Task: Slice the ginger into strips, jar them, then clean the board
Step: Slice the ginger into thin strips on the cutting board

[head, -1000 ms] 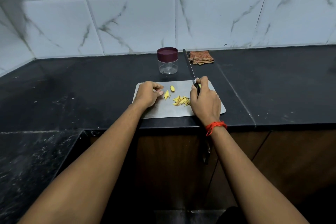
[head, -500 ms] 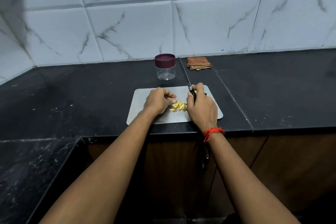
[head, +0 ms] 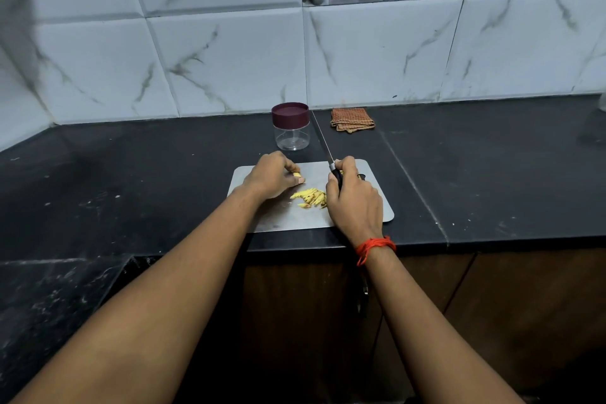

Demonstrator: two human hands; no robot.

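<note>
Several ginger strips (head: 310, 198) lie piled mid-board (head: 295, 221), at the bench's (head: 492, 174) front edge. Just behind them the left hand (head: 270, 175) pinches a ginger piece (head: 297, 175). The right hand (head: 355, 198) grips the knife (head: 325, 147), blade pointing toward the wall. The lidded jar (head: 291, 126) stands near the board's back edge, the cloth (head: 351, 120) by the bench's back edge.

Left grip (head: 273, 175) curls knuckles-up, pinching ginger (head: 297, 176); right grip (head: 352, 198) is fisted round the knife (head: 324, 147)
</note>
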